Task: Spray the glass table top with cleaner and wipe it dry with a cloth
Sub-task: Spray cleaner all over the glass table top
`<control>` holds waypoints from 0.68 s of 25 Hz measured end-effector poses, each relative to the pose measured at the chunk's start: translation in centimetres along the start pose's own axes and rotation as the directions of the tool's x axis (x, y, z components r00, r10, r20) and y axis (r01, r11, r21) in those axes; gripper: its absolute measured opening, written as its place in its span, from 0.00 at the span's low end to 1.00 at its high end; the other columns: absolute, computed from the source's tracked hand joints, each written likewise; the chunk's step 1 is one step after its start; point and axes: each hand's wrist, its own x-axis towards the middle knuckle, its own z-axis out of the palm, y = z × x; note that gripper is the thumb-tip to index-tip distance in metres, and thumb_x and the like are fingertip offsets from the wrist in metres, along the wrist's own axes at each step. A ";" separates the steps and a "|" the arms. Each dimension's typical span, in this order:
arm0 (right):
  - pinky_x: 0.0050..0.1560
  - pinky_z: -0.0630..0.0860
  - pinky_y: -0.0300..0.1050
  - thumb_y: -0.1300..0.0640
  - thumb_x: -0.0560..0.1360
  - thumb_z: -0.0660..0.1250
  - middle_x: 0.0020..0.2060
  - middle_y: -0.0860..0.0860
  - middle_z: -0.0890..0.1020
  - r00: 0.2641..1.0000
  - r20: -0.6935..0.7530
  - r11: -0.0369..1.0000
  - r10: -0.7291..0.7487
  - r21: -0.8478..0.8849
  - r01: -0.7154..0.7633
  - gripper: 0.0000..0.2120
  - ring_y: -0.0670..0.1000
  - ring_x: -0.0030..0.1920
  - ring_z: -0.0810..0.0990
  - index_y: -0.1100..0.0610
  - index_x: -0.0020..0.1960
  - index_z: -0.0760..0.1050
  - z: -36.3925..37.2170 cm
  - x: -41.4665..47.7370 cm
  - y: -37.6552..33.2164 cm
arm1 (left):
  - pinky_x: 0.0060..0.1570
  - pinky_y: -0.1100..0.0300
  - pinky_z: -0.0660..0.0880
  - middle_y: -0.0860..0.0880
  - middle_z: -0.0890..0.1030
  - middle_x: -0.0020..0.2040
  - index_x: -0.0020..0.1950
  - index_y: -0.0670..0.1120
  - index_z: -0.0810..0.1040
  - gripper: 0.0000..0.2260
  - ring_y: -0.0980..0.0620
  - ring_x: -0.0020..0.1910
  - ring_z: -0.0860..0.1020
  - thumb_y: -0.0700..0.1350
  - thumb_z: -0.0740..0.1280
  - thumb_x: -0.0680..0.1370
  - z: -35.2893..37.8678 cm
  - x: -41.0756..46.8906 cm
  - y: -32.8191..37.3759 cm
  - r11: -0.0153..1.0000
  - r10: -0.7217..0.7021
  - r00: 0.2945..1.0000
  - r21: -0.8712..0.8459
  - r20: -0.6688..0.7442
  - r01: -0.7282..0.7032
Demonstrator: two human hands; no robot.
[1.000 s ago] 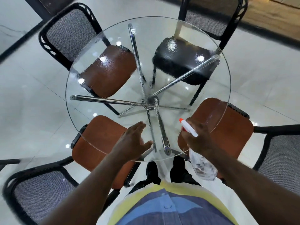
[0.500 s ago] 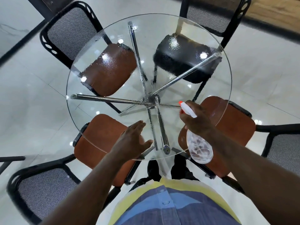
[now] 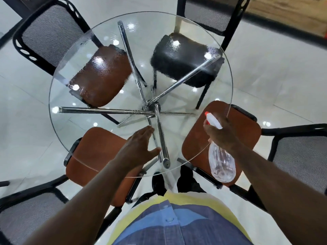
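Note:
The round glass table top (image 3: 58, 110) fills the middle of the view, with chrome legs crossing beneath it. Fine spray droplets cover its far half. My right hand (image 3: 222, 134) grips a clear spray bottle (image 3: 221, 164) with a white and red nozzle, held over the table's near right edge and pointing toward the far left. My left hand (image 3: 137, 147) rests flat near the front edge of the glass, fingers spread, holding nothing. No cloth is in view.
Chairs ring the table: two brown-seated ones (image 3: 92, 156) (image 3: 247, 131) at the near left and right, another brown seat (image 3: 100, 76) and a black seat (image 3: 184, 64) seen through the glass. Glossy white floor tiles (image 3: 274, 76) surround everything.
My right hand has lifted the spray bottle forward and rightward over the table edge. My left hand has stayed on the glass. The camera has shifted slightly closer.

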 end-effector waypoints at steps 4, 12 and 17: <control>0.43 0.85 0.63 0.57 0.80 0.69 0.40 0.53 0.81 0.991 0.091 0.970 -0.097 -0.213 0.114 0.07 0.59 0.40 0.85 0.55 0.57 0.80 -0.1 -1.5 3.3 | 0.77 0.55 0.60 0.49 0.65 0.81 0.81 0.47 0.63 0.37 0.49 0.79 0.64 0.60 0.72 0.77 0.4 2.0 1.7 0.999 0.040 0.999 0.032 0.023 -0.041; 0.50 0.86 0.54 0.54 0.84 0.69 0.54 0.49 0.78 0.997 0.056 0.998 0.053 -0.031 -0.051 0.20 0.59 0.51 0.86 0.51 0.75 0.74 -3.5 2.7 3.5 | 0.78 0.49 0.64 0.49 0.65 0.81 0.80 0.48 0.63 0.38 0.47 0.79 0.65 0.63 0.70 0.76 -0.4 4.9 3.8 0.998 0.023 0.999 0.064 0.048 -0.026; 0.49 0.86 0.58 0.51 0.79 0.70 0.51 0.59 0.84 0.990 0.057 0.968 -0.133 -0.209 0.142 0.15 0.64 0.46 0.86 0.53 0.64 0.80 -4.4 8.1 -1.2 | 0.76 0.49 0.65 0.49 0.66 0.81 0.80 0.49 0.64 0.38 0.47 0.78 0.66 0.64 0.70 0.76 -1.7 5.3 4.0 0.998 -0.012 1.000 0.058 0.019 0.011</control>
